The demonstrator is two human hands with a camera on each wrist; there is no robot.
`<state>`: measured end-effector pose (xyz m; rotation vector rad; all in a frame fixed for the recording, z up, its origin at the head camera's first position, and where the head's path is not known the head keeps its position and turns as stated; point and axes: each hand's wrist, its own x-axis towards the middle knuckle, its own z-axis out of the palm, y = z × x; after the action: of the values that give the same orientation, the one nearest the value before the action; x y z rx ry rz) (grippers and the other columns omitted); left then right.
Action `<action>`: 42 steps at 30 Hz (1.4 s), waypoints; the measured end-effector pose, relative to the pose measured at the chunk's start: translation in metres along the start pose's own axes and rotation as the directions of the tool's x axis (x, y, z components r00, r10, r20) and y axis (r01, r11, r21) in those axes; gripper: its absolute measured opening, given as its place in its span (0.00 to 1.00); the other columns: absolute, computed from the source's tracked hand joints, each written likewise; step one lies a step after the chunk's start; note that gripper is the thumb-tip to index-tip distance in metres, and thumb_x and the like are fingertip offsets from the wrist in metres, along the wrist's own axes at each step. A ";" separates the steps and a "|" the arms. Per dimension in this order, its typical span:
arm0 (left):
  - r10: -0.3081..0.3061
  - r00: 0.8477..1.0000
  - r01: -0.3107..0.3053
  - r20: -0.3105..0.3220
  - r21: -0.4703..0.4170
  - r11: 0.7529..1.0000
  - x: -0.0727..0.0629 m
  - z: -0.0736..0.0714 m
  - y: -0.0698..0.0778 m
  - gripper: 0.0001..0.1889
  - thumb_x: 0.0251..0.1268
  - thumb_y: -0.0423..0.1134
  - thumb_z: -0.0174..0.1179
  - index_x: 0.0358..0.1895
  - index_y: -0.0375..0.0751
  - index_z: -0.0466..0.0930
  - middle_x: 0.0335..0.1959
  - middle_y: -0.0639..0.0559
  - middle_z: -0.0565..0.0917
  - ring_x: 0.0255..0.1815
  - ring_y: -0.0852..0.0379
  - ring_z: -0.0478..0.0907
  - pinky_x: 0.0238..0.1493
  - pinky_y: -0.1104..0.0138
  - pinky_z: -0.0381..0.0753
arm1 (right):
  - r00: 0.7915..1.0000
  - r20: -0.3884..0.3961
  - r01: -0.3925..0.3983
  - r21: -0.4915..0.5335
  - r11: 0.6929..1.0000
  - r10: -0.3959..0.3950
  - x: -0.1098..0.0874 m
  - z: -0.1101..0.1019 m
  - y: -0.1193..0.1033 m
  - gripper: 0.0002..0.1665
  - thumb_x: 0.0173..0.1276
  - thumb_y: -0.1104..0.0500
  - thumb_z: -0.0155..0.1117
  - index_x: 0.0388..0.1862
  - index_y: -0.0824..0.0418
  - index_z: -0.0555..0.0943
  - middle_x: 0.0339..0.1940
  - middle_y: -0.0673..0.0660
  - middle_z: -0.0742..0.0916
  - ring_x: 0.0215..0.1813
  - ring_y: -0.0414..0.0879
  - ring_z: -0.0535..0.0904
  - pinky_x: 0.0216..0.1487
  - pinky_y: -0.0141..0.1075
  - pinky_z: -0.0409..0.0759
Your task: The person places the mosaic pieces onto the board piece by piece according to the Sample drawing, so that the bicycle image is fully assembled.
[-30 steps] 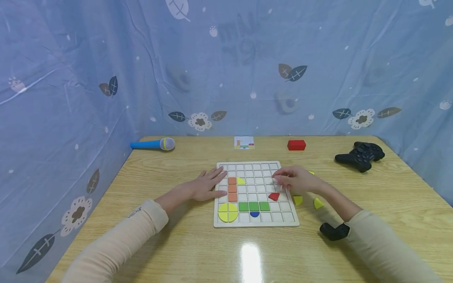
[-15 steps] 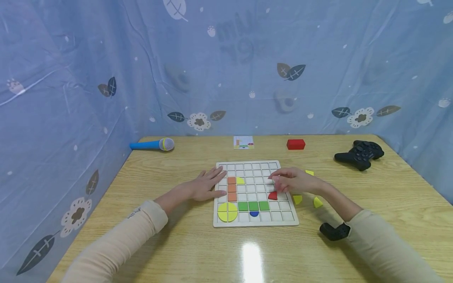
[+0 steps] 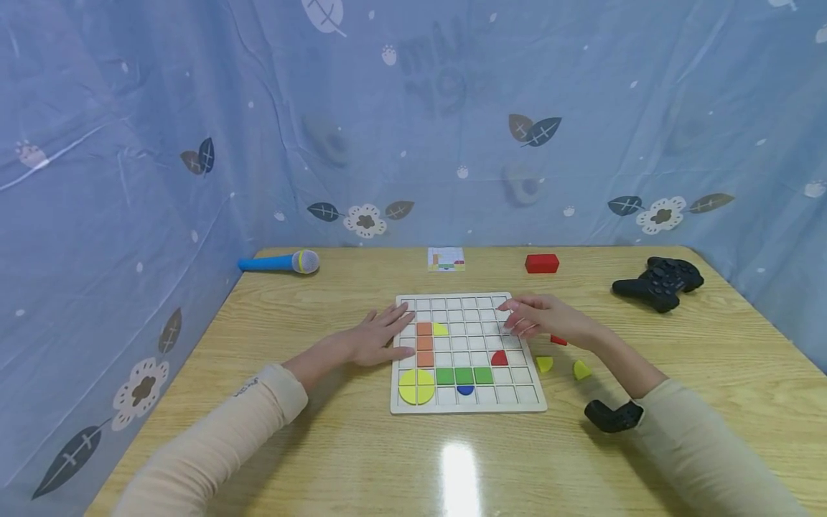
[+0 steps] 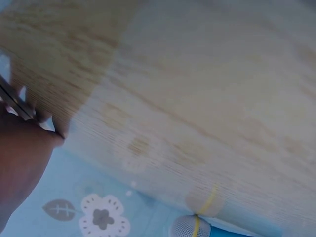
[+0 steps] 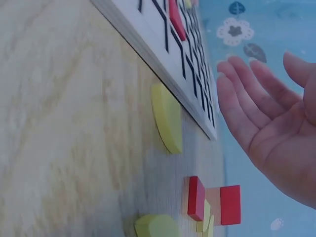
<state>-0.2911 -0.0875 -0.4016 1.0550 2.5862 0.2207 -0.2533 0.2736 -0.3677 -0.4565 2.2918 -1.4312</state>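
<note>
A white grid board (image 3: 468, 411) lies on the table. My left hand (image 3: 375, 341) rests with spread, straight fingers on its left edge. Over the board's right edge hovers my right hand (image 3: 549, 319); its fingers are loosely bent, and the right wrist view shows nothing in its palm. A red quarter-circle piece (image 3: 500, 357) sits in a cell just below that hand. Also on the board are orange squares (image 3: 424, 343), a yellow quarter piece (image 3: 440, 329), green squares (image 3: 464, 375), a blue half-round piece (image 3: 465, 390) and a yellow circle made of quarters (image 3: 407, 395).
Right of the board lie loose yellow pieces (image 3: 581, 370) and a red piece (image 3: 558, 339), partly behind the right hand. Along the back are a toy microphone (image 3: 274, 263), a pattern card (image 3: 446, 260), a red block (image 3: 542, 263) and a black game controller (image 3: 659, 283).
The red quarter piece, skewed at first, now sits squarely in its cell. My right hand has drawn up and away from it. My left hand has stayed put.
</note>
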 end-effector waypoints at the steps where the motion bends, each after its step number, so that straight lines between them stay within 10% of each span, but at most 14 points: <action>1: -0.001 1.000 0.001 0.000 -0.001 1.000 0.000 0.000 0.000 0.42 0.69 0.68 0.37 0.78 0.50 0.34 0.77 0.51 0.33 0.75 0.51 0.28 0.71 0.50 0.32 | 1.000 0.000 -0.004 0.011 1.000 0.004 0.000 -0.002 0.000 0.29 0.78 0.51 0.47 0.65 0.73 0.66 0.49 0.66 0.81 0.49 0.58 0.79 0.50 0.43 0.80; 22: -0.002 1.000 0.002 -0.009 0.012 1.000 -0.001 0.000 0.001 0.42 0.69 0.68 0.36 0.77 0.50 0.34 0.77 0.51 0.32 0.75 0.51 0.29 0.71 0.50 0.33 | 0.974 0.223 0.061 -0.085 0.995 -0.041 0.008 0.020 -0.003 0.24 0.75 0.55 0.52 0.63 0.68 0.71 0.47 0.60 0.84 0.50 0.54 0.78 0.48 0.42 0.79; 42: 0.005 1.000 -0.005 -0.007 0.007 1.000 -0.002 -0.002 0.001 0.42 0.70 0.68 0.36 0.78 0.49 0.35 0.77 0.50 0.33 0.76 0.50 0.30 0.71 0.49 0.34 | 0.999 0.017 -0.044 0.227 0.973 0.041 0.003 -0.012 0.012 0.34 0.78 0.50 0.46 0.69 0.75 0.59 0.53 0.69 0.79 0.51 0.50 0.79 0.53 0.39 0.77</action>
<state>-0.2897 -0.0880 -0.3992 1.0644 2.5929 0.2174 -0.2630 0.2864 -0.3748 -0.3432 2.0814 -1.6401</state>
